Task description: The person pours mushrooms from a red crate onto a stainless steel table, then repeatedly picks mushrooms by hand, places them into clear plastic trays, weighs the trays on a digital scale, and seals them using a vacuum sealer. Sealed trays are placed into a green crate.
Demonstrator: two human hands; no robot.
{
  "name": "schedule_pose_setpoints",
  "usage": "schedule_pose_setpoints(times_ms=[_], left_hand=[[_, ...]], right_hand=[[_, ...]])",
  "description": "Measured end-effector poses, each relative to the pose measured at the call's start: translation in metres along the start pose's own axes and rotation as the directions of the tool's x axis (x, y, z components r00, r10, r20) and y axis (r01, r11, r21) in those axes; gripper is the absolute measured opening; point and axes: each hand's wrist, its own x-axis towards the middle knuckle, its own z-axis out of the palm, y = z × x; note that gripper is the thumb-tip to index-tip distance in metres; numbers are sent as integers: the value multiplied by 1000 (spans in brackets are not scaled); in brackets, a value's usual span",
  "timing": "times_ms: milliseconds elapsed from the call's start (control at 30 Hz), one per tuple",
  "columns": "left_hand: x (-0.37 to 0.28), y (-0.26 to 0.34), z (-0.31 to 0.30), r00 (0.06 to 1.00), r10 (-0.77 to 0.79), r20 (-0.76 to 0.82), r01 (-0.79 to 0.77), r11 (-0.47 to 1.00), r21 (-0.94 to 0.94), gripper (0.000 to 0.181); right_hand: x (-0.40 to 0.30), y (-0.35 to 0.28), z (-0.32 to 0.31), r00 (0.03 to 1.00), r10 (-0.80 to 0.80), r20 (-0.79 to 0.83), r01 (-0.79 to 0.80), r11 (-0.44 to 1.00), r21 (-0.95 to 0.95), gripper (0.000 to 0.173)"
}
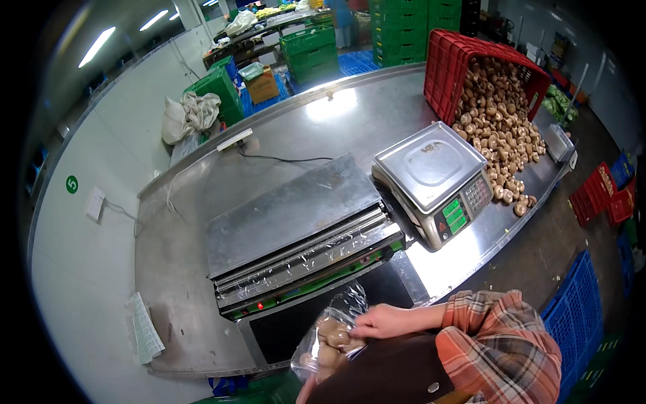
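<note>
A clear plastic-wrapped pack of mushrooms (329, 346) is held in front of my body, above the table's near edge. My right hand (379, 320) has its fingers curled on the film at the pack's right side. Loose crinkled film (353, 299) stands up from its top. Of my left hand (306, 390) only a small part shows, at the pack's lower edge; the brown apron and the pack hide the rest. Just beyond lies a film wrapping machine (298, 214) with a hot plate (330, 320) along its front.
Right of the wrapper stands a digital scale (431, 166) with lit displays. Behind it, a tipped red crate (444, 76) spills loose mushrooms (497, 121) onto the steel table (171, 262). A power cord (287, 159) crosses the tabletop. A paper sheet (146, 328) lies by the left wall.
</note>
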Motion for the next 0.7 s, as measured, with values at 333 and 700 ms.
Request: schedule_pose_setpoints(times_ms=[333,700], left_hand=[[-7,99,54,892,109,438,-326,826,459,21],[-8,-4,113,889,189,418,-264,956,130,34]], right_hand=[[19,-11,62,696,-429,576,-489,305,817,24],[-28,-7,50,626,-210,751,-779,-106,618,34]])
